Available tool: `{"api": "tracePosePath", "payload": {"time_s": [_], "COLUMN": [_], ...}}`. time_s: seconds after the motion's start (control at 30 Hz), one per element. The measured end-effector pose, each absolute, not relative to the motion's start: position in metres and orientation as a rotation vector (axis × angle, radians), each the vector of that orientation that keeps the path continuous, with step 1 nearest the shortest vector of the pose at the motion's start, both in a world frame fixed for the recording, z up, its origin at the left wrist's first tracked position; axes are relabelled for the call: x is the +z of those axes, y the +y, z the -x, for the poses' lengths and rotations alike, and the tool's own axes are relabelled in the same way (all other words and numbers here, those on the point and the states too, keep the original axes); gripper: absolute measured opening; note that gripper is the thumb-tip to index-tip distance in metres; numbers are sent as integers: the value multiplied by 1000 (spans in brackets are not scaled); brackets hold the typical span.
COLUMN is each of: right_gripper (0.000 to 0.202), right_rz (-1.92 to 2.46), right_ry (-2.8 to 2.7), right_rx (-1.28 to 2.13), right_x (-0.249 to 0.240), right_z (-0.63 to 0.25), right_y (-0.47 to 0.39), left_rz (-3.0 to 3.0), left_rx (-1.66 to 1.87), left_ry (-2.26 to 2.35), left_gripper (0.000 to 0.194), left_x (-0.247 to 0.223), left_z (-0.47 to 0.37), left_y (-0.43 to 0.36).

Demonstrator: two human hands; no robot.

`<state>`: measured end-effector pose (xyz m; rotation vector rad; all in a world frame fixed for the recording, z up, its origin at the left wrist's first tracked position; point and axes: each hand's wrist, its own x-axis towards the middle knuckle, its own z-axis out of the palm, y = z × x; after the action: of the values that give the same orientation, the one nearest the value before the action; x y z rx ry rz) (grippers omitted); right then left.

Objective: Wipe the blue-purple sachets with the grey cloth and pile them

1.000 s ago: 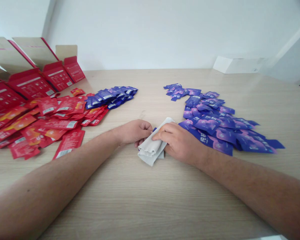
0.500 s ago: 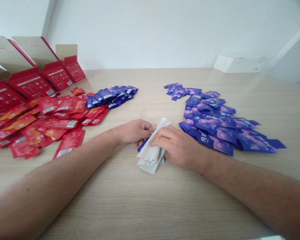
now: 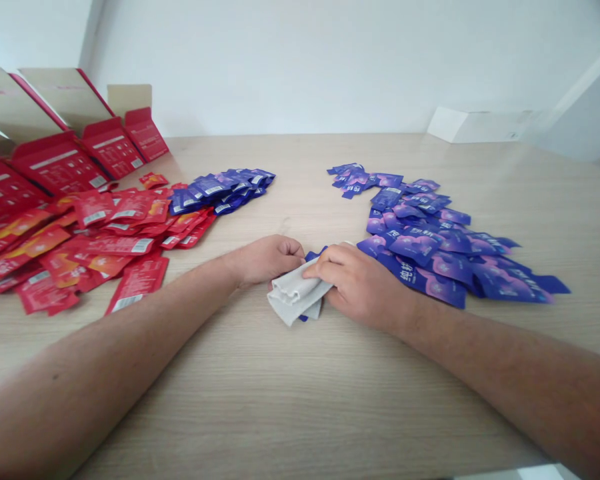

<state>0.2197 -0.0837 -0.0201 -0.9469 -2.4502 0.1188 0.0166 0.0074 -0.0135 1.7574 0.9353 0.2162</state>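
In the middle of the table, my right hand (image 3: 363, 283) is closed around a folded white cloth (image 3: 295, 293), pressing it onto a blue sachet (image 3: 311, 255). Only the top edge and a bit of the bottom of that sachet show; the cloth covers most of it. My left hand (image 3: 273, 261) is closed at the sachet's left side, its fingertips pinching the edge, partly hidden by the cloth. Just beyond my right hand lies a spread heap of blue-purple sachets (image 3: 420, 247).
Red and orange sachets (image 3: 115, 233) lie heaped on the left, with a smaller pile of blue sachets (image 3: 223, 189) beside them. Open red cartons (image 3: 113, 147) line the back left. A white box (image 3: 475, 125) stands at the back right against the wall.
My right hand has turned the cloth, which now lies more slanted across the sachet and slightly higher. The sachet's top edge has come into view. My left hand stays almost in place.
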Motion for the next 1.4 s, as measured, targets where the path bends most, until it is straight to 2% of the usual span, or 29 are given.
{"api": "tracePosePath", "payload": {"time_s": [0.27,0.47,0.63,0.83,1.03,1.23,1.4], "right_gripper": [24,31,26,34,28,35,28], "right_rz": [751,962,751,982,743,951,735], "right_ry": [-2594,-2419,-2550,-2404,-2550,-2405,-2539], "right_rx": [125,114,120,104,151,114,130], "right_x": [-20,-22,-23,-23,-23,-22,-22], "right_z": [-211,-215,-210,-214,-209,-213,-211], "right_y": [-93,-87,-92,-87,-93,-88,-92], "left_rz": [-1750,-1812,-1752,-1844,-1752,-1837,-1759], "left_rx": [152,220,150,244,140,229,147], "left_ry": [925,950,931,971,921,947,936], "left_gripper": [16,13,17,17,18,15,17], "left_x": [-11,-13,-11,-12,-12,-12,-10], "left_z": [-16,-16,-17,-17,-16,-17,-17], "left_y": [7,9,7,8,8,8,6]}}
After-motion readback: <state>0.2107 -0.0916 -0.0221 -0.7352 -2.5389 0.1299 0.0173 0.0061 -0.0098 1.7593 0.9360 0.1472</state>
